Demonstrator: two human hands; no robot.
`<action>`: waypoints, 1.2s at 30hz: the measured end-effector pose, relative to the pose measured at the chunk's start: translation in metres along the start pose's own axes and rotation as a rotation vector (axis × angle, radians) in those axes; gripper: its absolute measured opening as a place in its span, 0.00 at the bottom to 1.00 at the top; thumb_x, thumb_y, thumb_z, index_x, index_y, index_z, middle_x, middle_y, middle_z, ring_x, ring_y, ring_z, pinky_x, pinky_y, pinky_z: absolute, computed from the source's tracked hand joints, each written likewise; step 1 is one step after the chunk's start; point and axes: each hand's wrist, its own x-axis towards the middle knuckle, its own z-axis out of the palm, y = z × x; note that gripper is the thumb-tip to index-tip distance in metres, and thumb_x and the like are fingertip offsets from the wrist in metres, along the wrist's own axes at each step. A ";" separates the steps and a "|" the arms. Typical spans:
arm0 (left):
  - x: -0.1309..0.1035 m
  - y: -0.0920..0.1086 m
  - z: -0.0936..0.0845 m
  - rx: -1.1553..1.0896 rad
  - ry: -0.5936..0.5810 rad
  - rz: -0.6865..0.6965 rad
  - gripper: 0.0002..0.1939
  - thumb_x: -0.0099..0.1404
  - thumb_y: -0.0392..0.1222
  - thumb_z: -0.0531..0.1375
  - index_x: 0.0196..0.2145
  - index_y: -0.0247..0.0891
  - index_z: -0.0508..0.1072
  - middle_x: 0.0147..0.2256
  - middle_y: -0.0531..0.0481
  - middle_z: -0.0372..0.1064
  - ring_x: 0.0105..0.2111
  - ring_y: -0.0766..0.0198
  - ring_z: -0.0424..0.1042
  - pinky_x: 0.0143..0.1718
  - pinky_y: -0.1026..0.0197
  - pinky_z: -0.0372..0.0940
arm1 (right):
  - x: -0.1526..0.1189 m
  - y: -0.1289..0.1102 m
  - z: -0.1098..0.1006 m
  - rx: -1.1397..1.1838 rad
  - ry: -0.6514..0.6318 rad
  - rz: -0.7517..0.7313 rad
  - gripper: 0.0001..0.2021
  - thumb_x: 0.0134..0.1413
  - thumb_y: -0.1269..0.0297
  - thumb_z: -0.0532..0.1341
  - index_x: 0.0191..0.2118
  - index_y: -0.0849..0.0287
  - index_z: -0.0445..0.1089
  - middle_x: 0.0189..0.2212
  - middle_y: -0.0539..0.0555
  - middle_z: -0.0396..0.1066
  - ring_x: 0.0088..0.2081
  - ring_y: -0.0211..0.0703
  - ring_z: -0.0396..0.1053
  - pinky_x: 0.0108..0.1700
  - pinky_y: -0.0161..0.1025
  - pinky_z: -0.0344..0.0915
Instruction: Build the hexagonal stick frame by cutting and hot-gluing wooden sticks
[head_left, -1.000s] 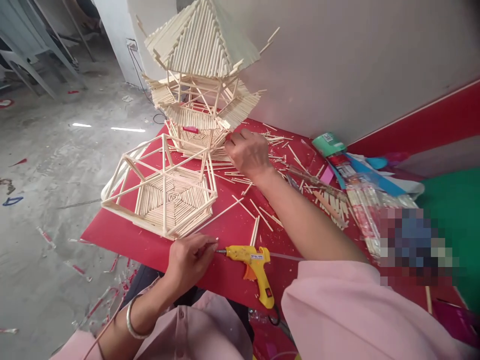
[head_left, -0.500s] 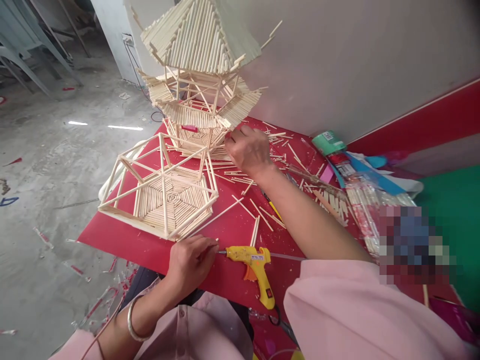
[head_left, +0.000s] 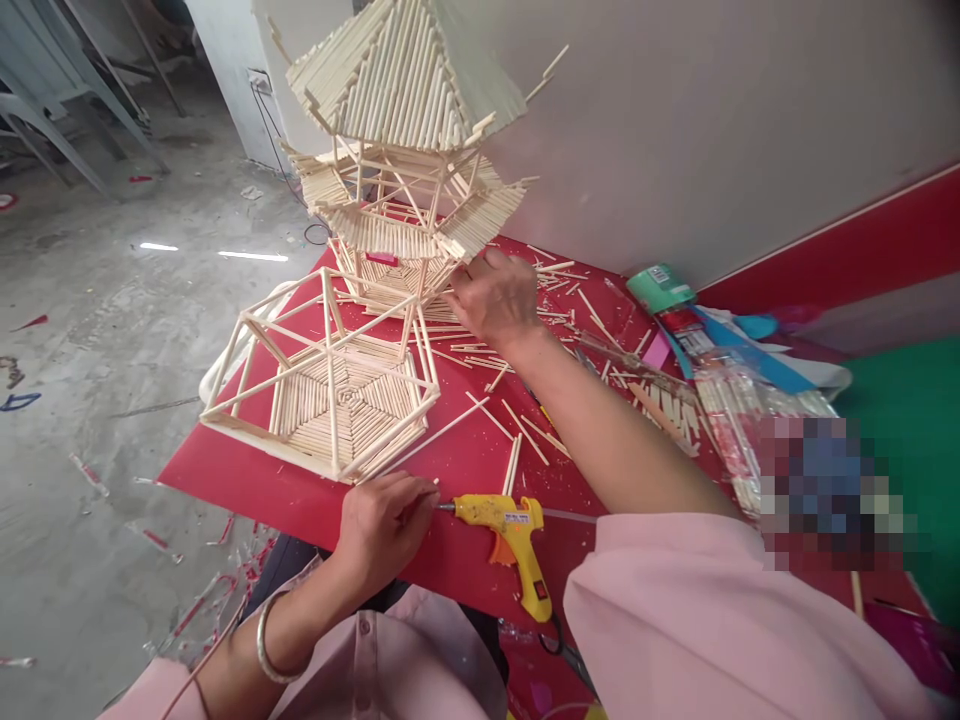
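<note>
My left hand [head_left: 386,525] is closed in a pinch at the table's front edge. The pale tip of a wooden stick [head_left: 436,483] shows at its fingertips, just beside the nozzle of a yellow glue gun [head_left: 506,518] lying on its side. My right hand [head_left: 495,298] reaches to the back, fingers bent together, by the lower corner of a tiered stick pagoda [head_left: 405,95]. Whatever those fingers hold is hidden. Between the hands and to the left stands an open stick frame [head_left: 330,348] on a six-sided stick base [head_left: 349,400].
Loose sticks [head_left: 514,462] and offcuts litter the red tabletop [head_left: 450,450]. At the right lie a green-labelled roll [head_left: 660,288] and plastic packs of sticks [head_left: 724,420]. A wall [head_left: 675,130] rises behind; wrappers [head_left: 202,600] are strewn on the floor at left.
The whole view has shifted very slightly. Both hands, the glue gun and the stick structures keep practically the same places.
</note>
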 end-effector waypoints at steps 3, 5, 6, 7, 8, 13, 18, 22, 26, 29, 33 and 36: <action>0.000 0.000 0.000 0.005 -0.004 0.003 0.08 0.68 0.39 0.58 0.35 0.40 0.77 0.28 0.53 0.75 0.27 0.67 0.73 0.28 0.66 0.60 | 0.001 -0.001 0.000 0.014 -0.019 0.019 0.11 0.64 0.61 0.55 0.37 0.58 0.72 0.35 0.62 0.72 0.43 0.56 0.63 0.38 0.48 0.54; 0.000 -0.001 0.000 0.005 -0.003 0.005 0.08 0.68 0.39 0.58 0.34 0.40 0.77 0.28 0.53 0.76 0.27 0.67 0.73 0.28 0.66 0.60 | 0.001 -0.002 -0.001 0.034 -0.021 0.032 0.10 0.63 0.60 0.56 0.38 0.58 0.72 0.36 0.62 0.72 0.44 0.57 0.63 0.39 0.49 0.55; 0.000 -0.001 0.001 0.006 -0.003 0.006 0.08 0.68 0.39 0.58 0.34 0.40 0.77 0.28 0.53 0.75 0.27 0.67 0.73 0.28 0.66 0.60 | 0.001 -0.002 -0.001 0.044 -0.023 0.038 0.10 0.63 0.60 0.57 0.38 0.58 0.72 0.36 0.62 0.72 0.44 0.57 0.63 0.39 0.49 0.55; 0.000 -0.001 0.001 0.007 -0.004 0.007 0.08 0.68 0.39 0.58 0.34 0.40 0.77 0.27 0.53 0.75 0.27 0.67 0.73 0.28 0.66 0.60 | 0.002 -0.002 -0.001 0.053 -0.026 0.044 0.10 0.63 0.59 0.57 0.38 0.58 0.72 0.36 0.62 0.72 0.45 0.57 0.63 0.40 0.49 0.55; 0.000 -0.001 0.001 0.010 -0.004 0.006 0.08 0.68 0.39 0.58 0.34 0.40 0.77 0.27 0.53 0.75 0.26 0.67 0.73 0.28 0.66 0.60 | 0.002 -0.003 -0.001 0.060 -0.032 0.049 0.10 0.63 0.59 0.57 0.38 0.58 0.72 0.36 0.62 0.72 0.45 0.57 0.62 0.40 0.49 0.55; 0.000 -0.001 0.000 0.009 -0.011 0.003 0.09 0.68 0.39 0.57 0.34 0.40 0.77 0.27 0.53 0.75 0.26 0.67 0.73 0.28 0.66 0.60 | 0.002 -0.005 -0.005 0.071 -0.059 0.061 0.11 0.64 0.58 0.56 0.39 0.59 0.72 0.38 0.63 0.72 0.46 0.58 0.61 0.41 0.49 0.53; 0.000 -0.001 -0.001 0.017 -0.009 0.012 0.09 0.68 0.39 0.57 0.34 0.40 0.78 0.27 0.52 0.75 0.26 0.66 0.73 0.29 0.65 0.61 | 0.003 -0.006 -0.009 0.061 -0.101 0.069 0.13 0.64 0.59 0.54 0.40 0.60 0.72 0.38 0.64 0.71 0.46 0.58 0.61 0.41 0.49 0.52; 0.001 -0.001 0.000 0.022 -0.002 0.018 0.09 0.68 0.40 0.57 0.34 0.40 0.78 0.27 0.52 0.75 0.26 0.67 0.73 0.28 0.66 0.61 | 0.003 -0.005 -0.011 0.054 -0.121 0.058 0.14 0.64 0.58 0.53 0.41 0.60 0.72 0.39 0.65 0.71 0.46 0.58 0.60 0.41 0.48 0.52; 0.001 -0.001 0.000 0.028 0.001 0.018 0.09 0.68 0.39 0.57 0.34 0.40 0.78 0.27 0.53 0.75 0.26 0.67 0.73 0.28 0.66 0.61 | 0.002 -0.005 -0.012 0.047 -0.116 0.047 0.14 0.65 0.59 0.53 0.42 0.60 0.72 0.39 0.65 0.72 0.46 0.57 0.60 0.41 0.48 0.52; 0.000 -0.001 0.000 0.026 0.000 0.011 0.09 0.68 0.39 0.57 0.34 0.40 0.78 0.27 0.52 0.75 0.26 0.67 0.73 0.28 0.66 0.62 | 0.002 -0.004 -0.010 0.050 -0.099 0.046 0.13 0.65 0.59 0.53 0.41 0.60 0.72 0.39 0.65 0.72 0.46 0.57 0.61 0.41 0.49 0.53; 0.000 0.000 0.000 0.021 0.003 0.006 0.09 0.68 0.40 0.57 0.34 0.40 0.78 0.27 0.51 0.76 0.26 0.66 0.73 0.29 0.66 0.63 | 0.002 -0.002 -0.004 0.098 -0.053 0.041 0.12 0.64 0.58 0.55 0.39 0.58 0.72 0.36 0.63 0.72 0.45 0.58 0.62 0.40 0.49 0.55; 0.000 0.000 0.000 0.015 0.006 0.011 0.10 0.68 0.39 0.57 0.34 0.40 0.78 0.27 0.51 0.76 0.27 0.66 0.74 0.29 0.65 0.64 | 0.002 -0.001 -0.001 0.154 -0.018 0.048 0.11 0.63 0.56 0.56 0.39 0.57 0.72 0.36 0.62 0.71 0.45 0.58 0.62 0.41 0.50 0.56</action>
